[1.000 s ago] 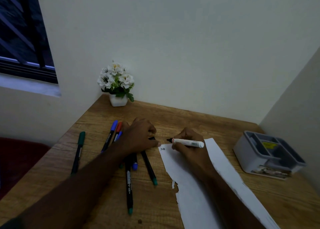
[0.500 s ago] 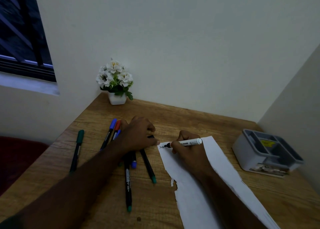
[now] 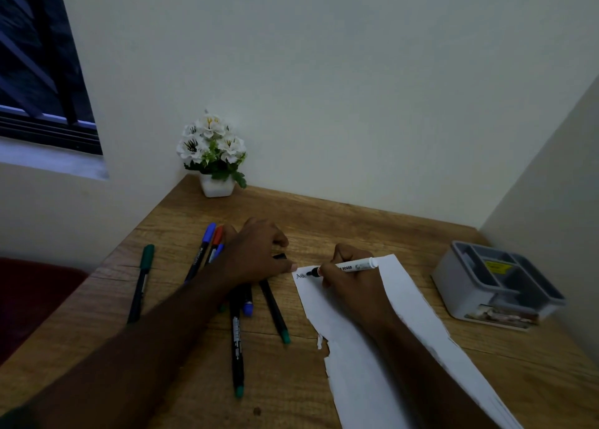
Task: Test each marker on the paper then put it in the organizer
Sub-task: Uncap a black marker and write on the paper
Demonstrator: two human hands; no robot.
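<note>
My right hand [image 3: 351, 278] grips a white marker [image 3: 356, 265], uncapped, with its black tip on the top left corner of the torn white paper [image 3: 408, 302], beside a few written letters. My left hand [image 3: 256, 250] lies with curled fingers over a bunch of markers; a fingertip touches the paper's corner and a black cap [image 3: 280, 256] shows under the fingers. Several markers lie left of the paper: a green one [image 3: 141, 283], a blue-capped one [image 3: 201, 253], a red-capped one [image 3: 217, 234], and two black ones with green ends [image 3: 237, 347] [image 3: 275, 312]. The grey organizer [image 3: 453, 276] stands at the right.
A small white pot of white flowers [image 3: 214, 156] stands in the table's back left corner. Walls close the table at the back and right. A window is at the upper left. The table's left edge drops to a dark red seat [image 3: 29, 299].
My right hand has brought the marker tip down from just off the paper's corner onto the paper and made marks there. My left hand has stayed put.
</note>
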